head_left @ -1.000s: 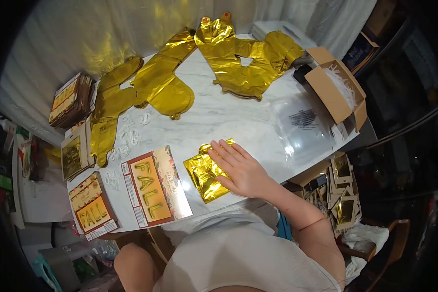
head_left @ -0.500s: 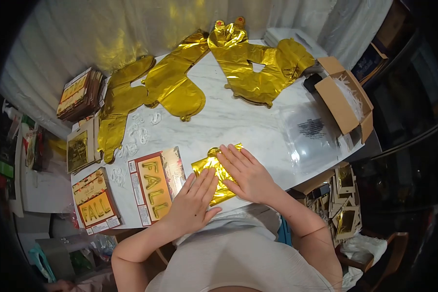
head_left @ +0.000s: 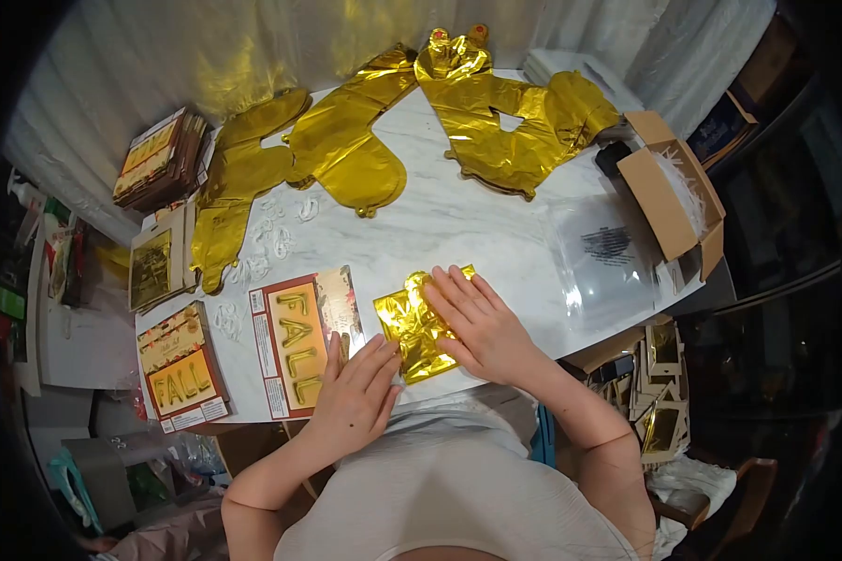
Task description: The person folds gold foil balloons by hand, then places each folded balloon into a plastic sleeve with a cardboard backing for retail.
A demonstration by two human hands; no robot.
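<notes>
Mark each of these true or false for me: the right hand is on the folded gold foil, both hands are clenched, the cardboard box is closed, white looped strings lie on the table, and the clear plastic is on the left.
1. The right hand is on the folded gold foil. True.
2. Both hands are clenched into fists. False: the right hand and the left hand both have their fingers extended.
3. The cardboard box is closed. False: it is open, with white strands showing inside.
4. White looped strings lie on the table. True.
5. The clear plastic is on the left. False: it lies on the right, near the box.
</notes>
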